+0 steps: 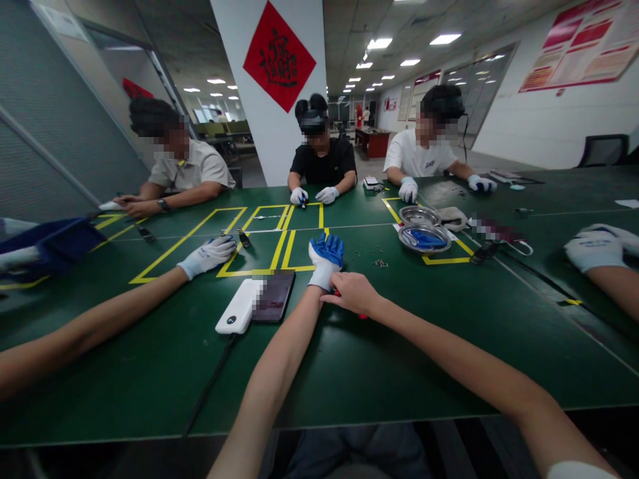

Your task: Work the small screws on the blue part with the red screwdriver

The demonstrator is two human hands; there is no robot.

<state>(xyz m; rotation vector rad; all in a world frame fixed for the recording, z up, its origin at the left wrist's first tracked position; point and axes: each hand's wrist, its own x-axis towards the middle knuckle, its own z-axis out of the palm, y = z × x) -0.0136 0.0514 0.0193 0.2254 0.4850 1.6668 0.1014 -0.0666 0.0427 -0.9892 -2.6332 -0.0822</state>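
My left hand (325, 257) wears a white glove with a blue coated palm. It is raised palm-up over the green table (399, 359), beside a yellow tape box (299, 268), fingers apart and empty. My bare right hand (352, 293) is closed right at the glove's cuff, touching my left wrist. A small red object (363, 317) peeks out on both sides of that hand; I cannot make out what it is.
A white power bank (238, 307) and a dark phone (273, 297) lie left of my arm. Two metal dishes (424, 238) stand to the right, small screws (380, 263) nearer. A neighbour's white-gloved hand (210, 255) reaches in from the left, another gloved hand (596, 247) from the right. Three people sit opposite.
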